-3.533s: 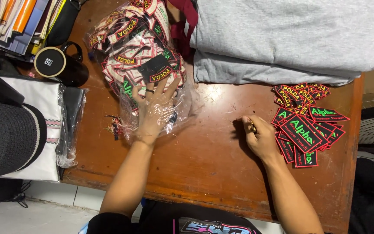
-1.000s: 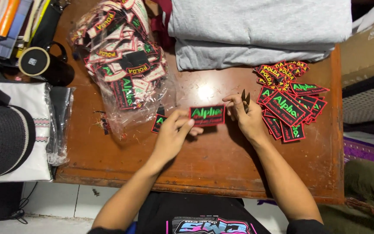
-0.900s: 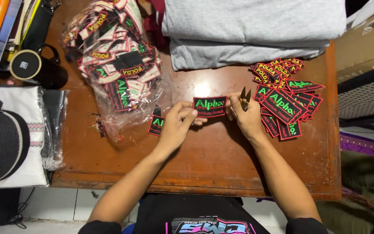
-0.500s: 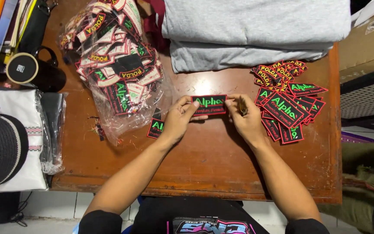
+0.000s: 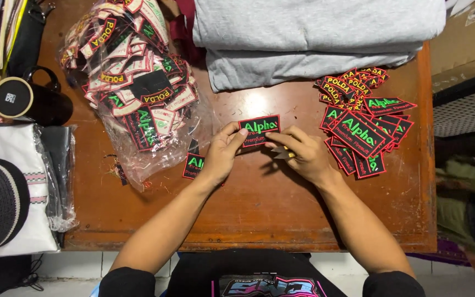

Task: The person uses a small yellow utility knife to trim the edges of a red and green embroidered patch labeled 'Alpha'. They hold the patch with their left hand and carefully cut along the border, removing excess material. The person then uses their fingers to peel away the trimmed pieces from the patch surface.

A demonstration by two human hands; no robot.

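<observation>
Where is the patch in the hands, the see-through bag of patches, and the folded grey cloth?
Black rectangular embroidered patch with red edge (image 5: 259,130), head view, its middle.
Clear plastic bag of patches (image 5: 133,93), head view, its bulging middle.
Folded grey cloth stack (image 5: 314,33), head view, top layer.

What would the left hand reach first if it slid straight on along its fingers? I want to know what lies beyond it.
The left hand already touches the black patch; straight beyond, probably the folded grey cloth.
</observation>
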